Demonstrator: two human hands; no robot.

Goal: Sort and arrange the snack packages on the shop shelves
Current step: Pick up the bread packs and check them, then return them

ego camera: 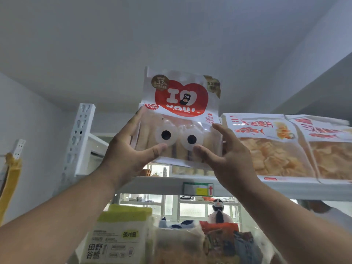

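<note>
Top shelf (163,182), left end: heart-print bread package (181,119) upright, unseated | left hand (123,149), right hand (226,155) pinch its lower corners | two chip bags (270,147) shelved beside | lower-shelf packages (118,239) apparently unsorted | task partway.

Top shelf (162,184): right part taken by two chip bags (270,147) side by side at the front edge, 2nd bag (329,149) running to the right edge of view. Bread pkg w/ heart print (181,119) sits upright just left of them, blocking the middle. Free room only betw. pkg and the white upright post (80,138) at the left corner. Above the pkgs: open air up to ceiling. Lower shelf packed w/ bags (118,239); gap under the top shelf's front edge stays passable.
</note>
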